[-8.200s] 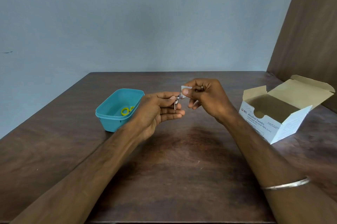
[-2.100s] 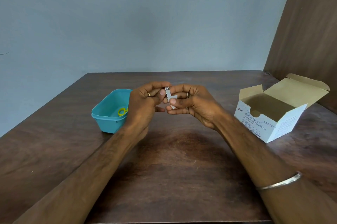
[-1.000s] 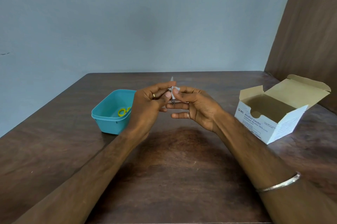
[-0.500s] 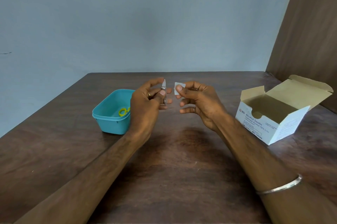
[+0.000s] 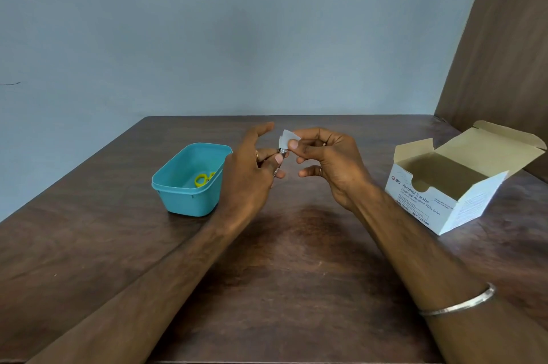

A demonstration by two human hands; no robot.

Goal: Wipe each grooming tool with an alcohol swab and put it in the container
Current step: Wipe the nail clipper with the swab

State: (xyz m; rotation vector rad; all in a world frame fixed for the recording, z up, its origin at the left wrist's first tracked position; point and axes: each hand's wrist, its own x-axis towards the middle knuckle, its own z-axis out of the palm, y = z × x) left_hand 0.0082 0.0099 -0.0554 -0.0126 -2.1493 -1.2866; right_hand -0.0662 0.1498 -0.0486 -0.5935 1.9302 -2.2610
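Holding a small metal tool (image 5: pixel 278 163) up above the middle of the surface (image 5: pixel 281 274), the left hand (image 5: pixel 252 173) kept its grip clamped on it with the thumb and curled fingers, while the first finger stuck up out of the way. It looked like a nail clipper, but it was too small to be sure. The tool was held up in the air, likely so every side could be reached and the clean part would not touch the wood.

The right hand (image 5: pixel 326 162) pinched a white swab (image 5: pixel 286 139) between its thumb and first finger, so that grip was clamped too. The swab touched the top end of the tool, which looked like wiping. The other fingers were spread loose below.

The blue container (image 5: pixel 189 182) sat toward the left edge of the surface, just beside the left hand, so a clean tool could be dropped in with a short move. A tool with yellow handles (image 5: pixel 203 179) already lay inside, so part of the job looked done.

The swab box (image 5: pixel 456 179) stood open near the right edge, well apart from the container. Its flaps were up, likely so a new swab could be pulled out fast.

A thin bangle (image 5: pixel 456 303) sat on the right arm.
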